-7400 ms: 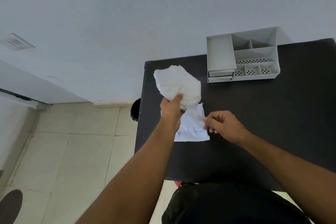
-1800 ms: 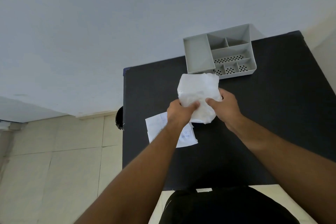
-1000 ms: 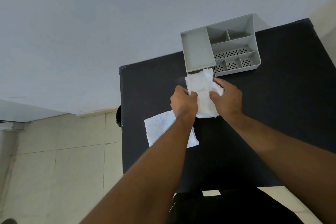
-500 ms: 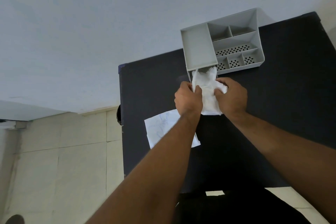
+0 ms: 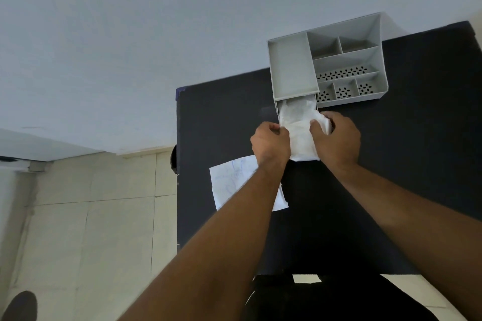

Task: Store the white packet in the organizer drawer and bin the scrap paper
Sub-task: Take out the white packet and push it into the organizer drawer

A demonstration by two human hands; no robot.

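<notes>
A crumpled white packet (image 5: 300, 128) lies half inside the pulled-out drawer (image 5: 278, 108) of a grey desk organizer (image 5: 292, 65) at the back of the black table (image 5: 404, 164). My left hand (image 5: 271, 144) grips the packet's left edge. My right hand (image 5: 336, 138) grips its right side and presses it toward the drawer. The near end of the packet hangs out between my hands. A sheet of scrap paper (image 5: 229, 180) with blue scribbles lies on the table near its left edge, partly under my left forearm.
The organizer has several open compartments, some with perforated floors (image 5: 341, 73). A dark round object (image 5: 173, 159) shows on the floor behind the table's left edge. Tiled floor (image 5: 91, 216) lies to the left, a white wall behind.
Both hands have carried the packet from above the table forward to the organizer, and its far end now sits inside the open drawer. The scrap paper has stayed put.
</notes>
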